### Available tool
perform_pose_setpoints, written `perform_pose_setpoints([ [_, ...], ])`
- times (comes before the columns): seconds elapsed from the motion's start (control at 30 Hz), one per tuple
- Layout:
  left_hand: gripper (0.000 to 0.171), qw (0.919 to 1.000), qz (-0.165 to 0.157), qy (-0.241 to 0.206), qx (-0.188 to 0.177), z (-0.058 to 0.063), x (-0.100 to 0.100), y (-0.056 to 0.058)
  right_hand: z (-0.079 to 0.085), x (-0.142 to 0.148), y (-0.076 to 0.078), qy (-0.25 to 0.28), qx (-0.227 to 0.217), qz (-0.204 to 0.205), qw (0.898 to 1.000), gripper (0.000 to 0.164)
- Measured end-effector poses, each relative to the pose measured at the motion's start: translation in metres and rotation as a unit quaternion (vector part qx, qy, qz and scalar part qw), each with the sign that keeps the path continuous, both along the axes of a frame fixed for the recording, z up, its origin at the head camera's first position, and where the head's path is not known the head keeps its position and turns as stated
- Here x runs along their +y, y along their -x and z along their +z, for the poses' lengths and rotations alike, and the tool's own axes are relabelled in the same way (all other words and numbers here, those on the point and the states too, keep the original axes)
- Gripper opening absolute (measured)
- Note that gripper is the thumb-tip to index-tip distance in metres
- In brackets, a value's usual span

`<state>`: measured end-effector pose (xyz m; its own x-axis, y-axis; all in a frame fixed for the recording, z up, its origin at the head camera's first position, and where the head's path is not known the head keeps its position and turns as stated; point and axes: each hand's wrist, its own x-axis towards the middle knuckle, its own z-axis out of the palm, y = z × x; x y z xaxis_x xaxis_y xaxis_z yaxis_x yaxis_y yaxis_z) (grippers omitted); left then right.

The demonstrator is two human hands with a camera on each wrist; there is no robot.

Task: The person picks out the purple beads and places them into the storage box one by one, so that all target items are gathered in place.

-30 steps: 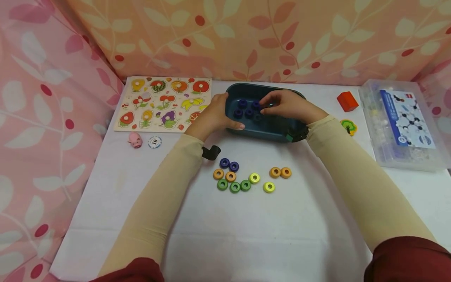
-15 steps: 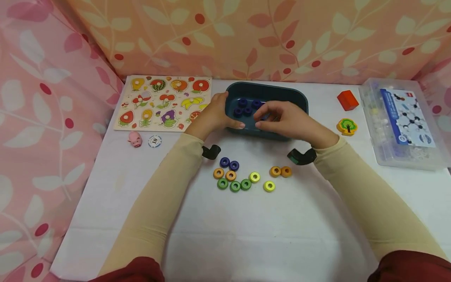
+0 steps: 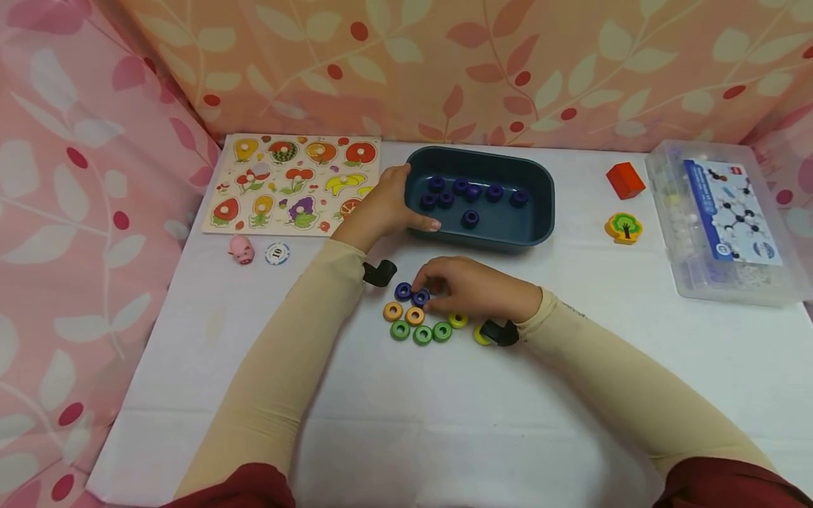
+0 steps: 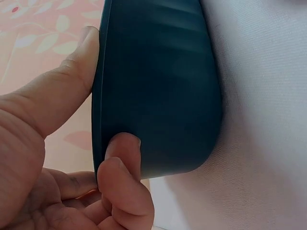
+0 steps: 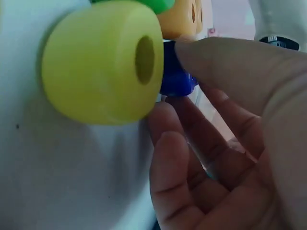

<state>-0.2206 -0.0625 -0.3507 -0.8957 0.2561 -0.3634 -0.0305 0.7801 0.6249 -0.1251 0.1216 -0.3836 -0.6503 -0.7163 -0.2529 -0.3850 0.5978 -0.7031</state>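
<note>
A dark teal plastic tub (image 3: pixel 508 233) stands at the back of the table with several dark blue beads (image 3: pixel 470 219) inside. My left hand (image 3: pixel 387 208) grips its left end; the left wrist view shows thumb and curled fingers on the tub's rim (image 4: pixel 98 96). In front of the tub, my right hand (image 3: pixel 476 286) pinches a blue ring bead (image 3: pixel 420 297) between thumb and forefinger. That blue bead (image 5: pixel 175 72) is partly hidden in the right wrist view. Beside it lie another blue bead (image 3: pixel 403 291), two orange beads (image 3: pixel 393 311), green beads (image 3: pixel 422 334) and yellow beads (image 3: pixel 457 320).
A wooden fruit puzzle board (image 3: pixel 288 187) lies back left, with a pink pig figure (image 3: pixel 242 250) and a round token (image 3: pixel 276 253) before it. At right are a red block (image 3: pixel 625 180), a tree-shaped piece (image 3: pixel 624 228) and a clear plastic case (image 3: pixel 730 219).
My right hand has left the tub and come down toward me to the loose beads, where it takes hold of a blue one. My left hand stays on the tub.
</note>
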Motion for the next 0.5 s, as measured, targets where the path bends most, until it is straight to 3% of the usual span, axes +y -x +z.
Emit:
perform_pose_setpoints([
  [0.27,0.125,1.0,-0.001,-0.003,0.001,0.001,0.001,-0.001,0.005,0.003,0.005,0.006,0.001,-0.003,1.0,0.022],
  [0.4,0.126,1.0,-0.003,0.002,0.003,0.001,0.001,-0.001,0.03,0.018,0.015,0.01,0.028,-0.035,0.999,0.023],
  [0.5,0.126,1.0,-0.001,0.004,0.004,0.0,0.001,0.0,0.05,0.037,0.031,0.005,0.068,-0.087,0.994,0.025],
])
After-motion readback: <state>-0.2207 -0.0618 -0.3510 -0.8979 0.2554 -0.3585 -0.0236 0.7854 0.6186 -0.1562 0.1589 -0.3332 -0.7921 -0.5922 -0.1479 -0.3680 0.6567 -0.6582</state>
